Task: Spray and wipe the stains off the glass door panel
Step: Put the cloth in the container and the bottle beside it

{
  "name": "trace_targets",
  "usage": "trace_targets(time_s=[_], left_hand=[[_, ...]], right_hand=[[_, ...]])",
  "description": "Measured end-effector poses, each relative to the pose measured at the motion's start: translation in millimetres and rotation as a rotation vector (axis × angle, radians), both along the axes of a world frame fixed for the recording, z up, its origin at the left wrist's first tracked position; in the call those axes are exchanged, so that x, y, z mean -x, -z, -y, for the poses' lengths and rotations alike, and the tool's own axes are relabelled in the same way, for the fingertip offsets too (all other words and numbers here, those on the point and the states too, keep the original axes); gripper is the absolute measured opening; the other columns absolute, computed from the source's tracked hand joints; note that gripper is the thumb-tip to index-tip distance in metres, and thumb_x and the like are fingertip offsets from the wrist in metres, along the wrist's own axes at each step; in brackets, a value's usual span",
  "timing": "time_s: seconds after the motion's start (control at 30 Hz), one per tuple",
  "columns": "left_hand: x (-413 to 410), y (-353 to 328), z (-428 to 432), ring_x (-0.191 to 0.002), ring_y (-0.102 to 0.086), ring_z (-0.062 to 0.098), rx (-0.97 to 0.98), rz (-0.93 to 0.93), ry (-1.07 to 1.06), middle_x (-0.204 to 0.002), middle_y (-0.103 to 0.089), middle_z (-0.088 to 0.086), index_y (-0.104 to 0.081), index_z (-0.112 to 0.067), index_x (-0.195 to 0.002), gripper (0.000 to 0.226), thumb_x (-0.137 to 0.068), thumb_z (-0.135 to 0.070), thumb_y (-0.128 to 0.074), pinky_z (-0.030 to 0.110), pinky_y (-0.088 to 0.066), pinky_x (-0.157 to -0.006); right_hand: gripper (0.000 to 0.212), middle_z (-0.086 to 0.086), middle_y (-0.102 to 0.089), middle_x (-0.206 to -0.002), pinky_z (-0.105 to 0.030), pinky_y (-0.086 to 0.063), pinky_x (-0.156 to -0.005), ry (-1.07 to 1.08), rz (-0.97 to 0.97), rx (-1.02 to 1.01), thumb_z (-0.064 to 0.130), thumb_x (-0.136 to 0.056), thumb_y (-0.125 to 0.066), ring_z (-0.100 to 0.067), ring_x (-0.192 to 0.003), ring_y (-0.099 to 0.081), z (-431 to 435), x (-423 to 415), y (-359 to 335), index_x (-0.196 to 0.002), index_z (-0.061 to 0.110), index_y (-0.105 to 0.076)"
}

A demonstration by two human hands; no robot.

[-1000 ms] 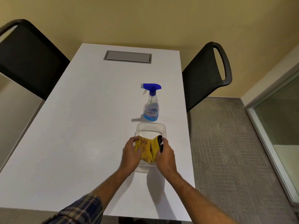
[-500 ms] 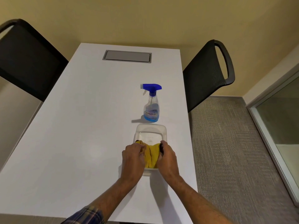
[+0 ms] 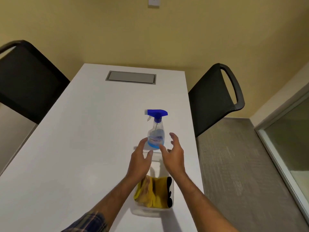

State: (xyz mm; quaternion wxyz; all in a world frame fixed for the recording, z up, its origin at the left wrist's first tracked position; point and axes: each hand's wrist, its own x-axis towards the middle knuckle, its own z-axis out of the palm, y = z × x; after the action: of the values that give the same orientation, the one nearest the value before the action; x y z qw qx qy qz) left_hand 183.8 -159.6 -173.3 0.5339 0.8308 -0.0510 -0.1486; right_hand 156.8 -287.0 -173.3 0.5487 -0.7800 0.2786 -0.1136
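Observation:
A clear spray bottle (image 3: 156,129) with a blue trigger head and blue liquid at its base stands upright on the white table (image 3: 87,139). My left hand (image 3: 140,160) and my right hand (image 3: 173,154) hover just in front of its base, one on each side, fingers spread and holding nothing. Behind them, nearer to me, a yellow cloth (image 3: 151,192) with a black edge lies crumpled in a clear plastic tray (image 3: 150,213). The glass door panel (image 3: 291,136) shows at the right edge.
Two black chairs flank the table, one at the left (image 3: 25,81) and one at the right (image 3: 215,96). A grey cable hatch (image 3: 131,77) sits in the table's far end. Grey carpet (image 3: 234,164) lies between the table and the door.
Both hands let go of the yellow cloth, which now lies in the tray, and moved forward to the spray bottle. The view tilted up, so the tray sits lower in view.

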Motion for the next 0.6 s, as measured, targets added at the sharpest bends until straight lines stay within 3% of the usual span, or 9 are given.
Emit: trace_targets(time_s=[0.1,0.2,0.5,0.6], left_hand=[[-23.6,4.4,8.9,-0.142,-0.046,0.021,0.008,-0.090,0.025,-0.159,-0.043,-0.001,-0.032,-0.027,-0.157,0.057,-0.105,-0.023,-0.054,0.034,-0.042,-0.113],[-43.2,7.1,18.9,-0.150,-0.039,0.027,-0.004,-0.111,0.045,-0.166,-0.035,0.004,-0.024,-0.027,-0.160,0.060,-0.106,-0.023,-0.050,0.046,-0.038,-0.121],[-67.8,17.5,38.5,-0.147,-0.044,0.026,0.040,-0.101,0.108,-0.164,-0.038,0.003,-0.025,-0.023,-0.161,0.060,-0.107,-0.017,-0.049,0.040,-0.041,-0.116],[-69.0,20.5,36.7,-0.144,-0.049,0.026,0.030,-0.075,0.099,-0.160,-0.044,0.004,-0.030,-0.021,-0.159,0.058,-0.105,-0.015,-0.051,0.042,-0.042,-0.117]], right_hand=[[0.066,-0.001,-0.042,-0.160,-0.046,-0.045,-0.112,-0.042,-0.030,0.010,0.032,-0.097,-0.068,-0.027,-0.141,-0.048,12.1,-22.3,6.0,-0.153,0.026,-0.035],[0.068,-0.001,-0.040,-0.162,-0.044,-0.044,-0.111,-0.103,-0.049,0.002,0.031,-0.097,-0.067,-0.029,-0.142,-0.047,18.1,-39.0,14.5,-0.155,0.027,-0.032],[0.063,-0.004,-0.051,-0.154,-0.040,-0.046,-0.109,-0.175,-0.060,0.002,0.025,-0.096,-0.069,-0.028,-0.137,-0.053,30.3,-76.3,35.7,-0.152,0.022,-0.039],[0.053,-0.001,-0.061,-0.141,-0.025,-0.047,-0.098,-0.175,-0.059,0.003,0.027,-0.095,-0.071,-0.024,-0.127,-0.060,31.4,-81.1,41.8,-0.142,0.024,-0.049]])
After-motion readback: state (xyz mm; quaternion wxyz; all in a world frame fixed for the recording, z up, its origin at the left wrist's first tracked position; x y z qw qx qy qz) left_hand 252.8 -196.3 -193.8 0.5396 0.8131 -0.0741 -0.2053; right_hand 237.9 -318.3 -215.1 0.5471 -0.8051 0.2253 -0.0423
